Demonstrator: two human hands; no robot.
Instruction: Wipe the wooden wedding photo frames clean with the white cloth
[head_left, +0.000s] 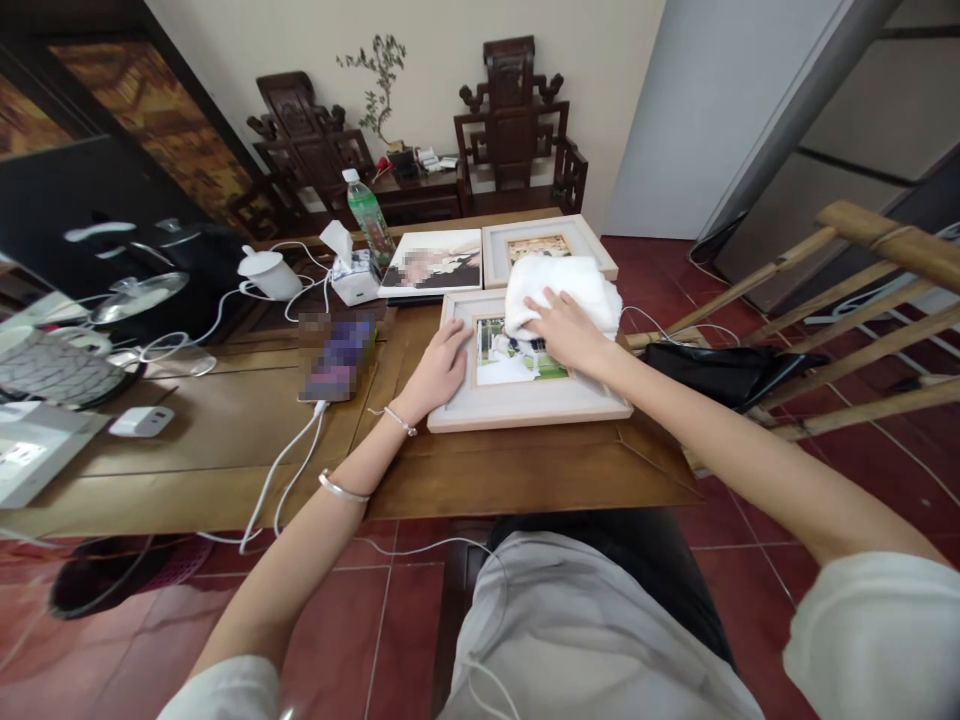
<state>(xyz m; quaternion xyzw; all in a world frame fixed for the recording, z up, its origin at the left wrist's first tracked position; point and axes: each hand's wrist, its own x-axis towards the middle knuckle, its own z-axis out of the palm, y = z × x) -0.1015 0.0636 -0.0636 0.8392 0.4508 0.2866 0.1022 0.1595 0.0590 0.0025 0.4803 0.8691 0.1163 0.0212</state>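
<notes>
A light wooden picture frame with a white mat and an outdoor photo lies flat on the table in front of me. My left hand grips its left edge, the fingers curled over the rim. Under my right hand is a folded white towel, pressed against the upper right of the frame and covering part of the photo. Behind it lie a second wooden frame, partly hidden by the towel, and a white-edged photo panel.
Left of the frame lies a phone on a charging cable. Farther back stand a tissue box, a green-labelled bottle and a white lidded mug. A charger sits at far left. A bamboo chair is on the right.
</notes>
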